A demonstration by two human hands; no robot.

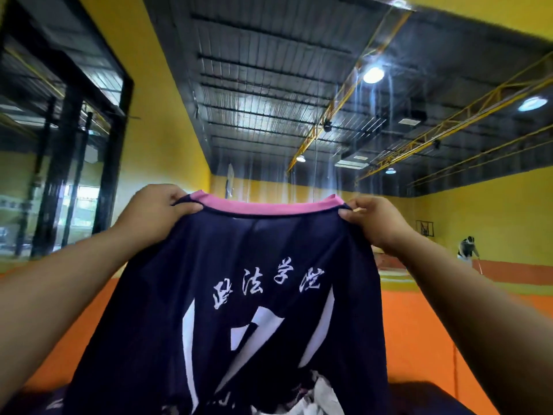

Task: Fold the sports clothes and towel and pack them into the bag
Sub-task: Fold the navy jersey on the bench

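Note:
A dark navy sports jersey [254, 256] with a pink collar, white characters and white number shapes hangs upright in front of me, held up at chest height. My left hand [155, 214] pinches its left shoulder beside the collar. My right hand [374, 223] pinches the right shoulder. The jersey's hem drops out of view at the bottom, where some white cloth [317, 396] shows behind it. No bag and no towel can be made out.
An orange sports floor [425, 339] spreads behind the jersey. Yellow walls [493, 211] and a dark ceiling with lamps enclose the hall. A person [467, 248] stands far off at the right. Glass doors with black frames [68, 175] are at the left.

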